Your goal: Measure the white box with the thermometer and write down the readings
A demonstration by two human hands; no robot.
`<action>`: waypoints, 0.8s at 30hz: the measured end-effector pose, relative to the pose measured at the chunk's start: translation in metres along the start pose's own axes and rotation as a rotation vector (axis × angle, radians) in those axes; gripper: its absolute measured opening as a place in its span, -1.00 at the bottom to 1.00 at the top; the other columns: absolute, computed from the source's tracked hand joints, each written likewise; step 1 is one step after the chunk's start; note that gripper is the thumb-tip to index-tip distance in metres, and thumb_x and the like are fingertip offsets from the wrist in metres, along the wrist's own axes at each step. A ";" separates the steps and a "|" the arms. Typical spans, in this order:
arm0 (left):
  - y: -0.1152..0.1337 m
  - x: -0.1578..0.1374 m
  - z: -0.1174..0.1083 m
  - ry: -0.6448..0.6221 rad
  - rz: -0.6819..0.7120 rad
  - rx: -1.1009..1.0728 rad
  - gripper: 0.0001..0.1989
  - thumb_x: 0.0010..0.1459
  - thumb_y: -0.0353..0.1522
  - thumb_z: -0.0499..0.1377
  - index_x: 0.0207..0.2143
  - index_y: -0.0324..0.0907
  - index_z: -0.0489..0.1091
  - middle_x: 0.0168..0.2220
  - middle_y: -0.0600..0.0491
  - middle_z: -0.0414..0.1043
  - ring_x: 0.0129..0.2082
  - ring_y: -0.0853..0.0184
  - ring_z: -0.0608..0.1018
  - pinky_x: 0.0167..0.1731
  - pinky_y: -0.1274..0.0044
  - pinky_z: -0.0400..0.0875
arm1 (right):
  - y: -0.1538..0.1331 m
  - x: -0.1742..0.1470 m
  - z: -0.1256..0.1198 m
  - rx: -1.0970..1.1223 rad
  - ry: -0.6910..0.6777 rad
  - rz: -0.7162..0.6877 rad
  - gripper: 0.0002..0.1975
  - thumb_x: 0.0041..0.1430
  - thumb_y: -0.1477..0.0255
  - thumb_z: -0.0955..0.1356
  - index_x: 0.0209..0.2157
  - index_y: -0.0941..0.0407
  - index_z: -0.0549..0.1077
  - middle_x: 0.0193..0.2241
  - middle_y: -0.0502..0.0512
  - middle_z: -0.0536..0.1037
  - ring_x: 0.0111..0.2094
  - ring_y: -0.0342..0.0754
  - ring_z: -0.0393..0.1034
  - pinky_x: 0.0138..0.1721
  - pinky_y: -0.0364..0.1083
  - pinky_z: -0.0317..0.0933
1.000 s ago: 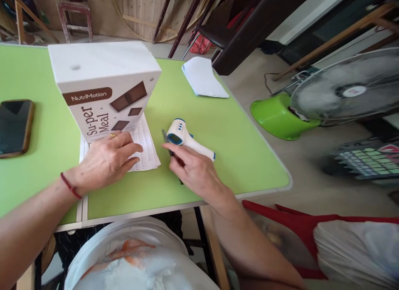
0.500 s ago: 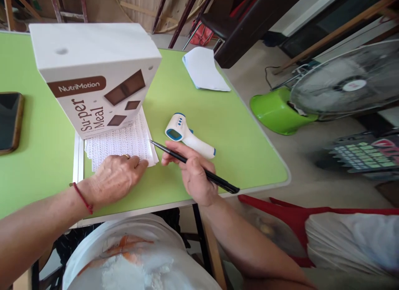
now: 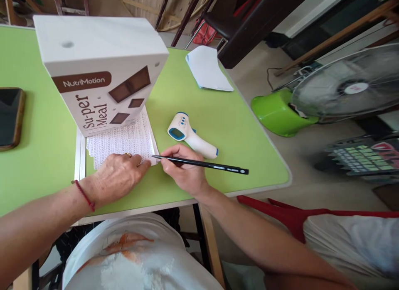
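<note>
A black pen [image 3: 205, 162] with a silver tip is pinched in my right hand [image 3: 183, 168]. Its tip meets the lower right corner of a stack of paper sheets [image 3: 120, 142] covered in rows of small handwriting. My left hand [image 3: 120, 175] lies palm down over the lower edge of the sheets, fingers resting on them and partly hidden from above. Standing on the far part of the sheets is a white NutriMotion box [image 3: 102, 90], which covers some of the writing. Just beyond my right hand lies a white and blue infrared thermometer [image 3: 190, 134].
A phone [image 3: 11, 117] lies at the left of the green table [image 3: 262, 165]. Folded white paper [image 3: 209, 69] sits near the far right edge. On the floor to the right stand a fan [image 3: 352, 86] and a green plastic stool [image 3: 277, 113]. A red chair [image 3: 280, 215] is at the near right.
My right hand has moved left and turned, closing its fingers on the pen and bringing the tip down to the sheet's corner. My left hand stays on the paper. The view shifts slightly.
</note>
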State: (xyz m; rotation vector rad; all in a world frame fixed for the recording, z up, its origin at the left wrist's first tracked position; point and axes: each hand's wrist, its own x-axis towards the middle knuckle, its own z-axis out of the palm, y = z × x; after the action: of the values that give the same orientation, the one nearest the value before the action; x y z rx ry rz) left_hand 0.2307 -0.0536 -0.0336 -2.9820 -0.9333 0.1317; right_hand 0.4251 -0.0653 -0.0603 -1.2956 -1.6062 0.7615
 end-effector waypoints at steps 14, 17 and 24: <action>0.000 0.001 0.000 0.022 0.015 0.000 -0.68 0.18 -0.59 0.02 -0.05 -0.26 0.38 -0.45 0.03 0.39 -0.53 0.27 0.48 -0.65 0.51 0.17 | 0.005 -0.001 0.004 -0.174 -0.008 -0.281 -0.87 0.09 0.54 0.31 -0.51 0.09 0.34 -0.64 -0.12 0.38 -0.65 -0.25 0.17 -0.63 -0.23 0.08; 0.000 0.001 0.000 0.043 0.016 0.004 -0.69 0.17 -0.60 0.02 -0.07 -0.26 0.39 -0.46 0.04 0.38 -0.55 0.29 0.47 -0.66 0.52 0.17 | 0.005 -0.001 0.005 -0.171 -0.025 -0.274 -0.88 0.09 0.54 0.30 -0.50 0.09 0.34 -0.65 -0.13 0.36 -0.65 -0.25 0.15 -0.63 -0.22 0.05; 0.000 0.000 0.000 0.027 0.009 0.010 -0.69 0.17 -0.59 0.04 -0.06 -0.25 0.39 -0.45 0.04 0.40 -0.54 0.27 0.48 -0.66 0.52 0.15 | 0.004 0.000 0.005 -0.176 -0.037 -0.269 -0.88 0.07 0.55 0.29 -0.51 0.08 0.32 -0.65 -0.13 0.35 -0.65 -0.25 0.14 -0.62 -0.22 0.04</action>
State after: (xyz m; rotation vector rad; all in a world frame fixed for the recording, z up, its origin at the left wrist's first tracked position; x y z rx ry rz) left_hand 0.2308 -0.0530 -0.0337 -2.9709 -0.9141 0.0952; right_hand 0.4227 -0.0643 -0.0658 -1.1597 -1.8646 0.4898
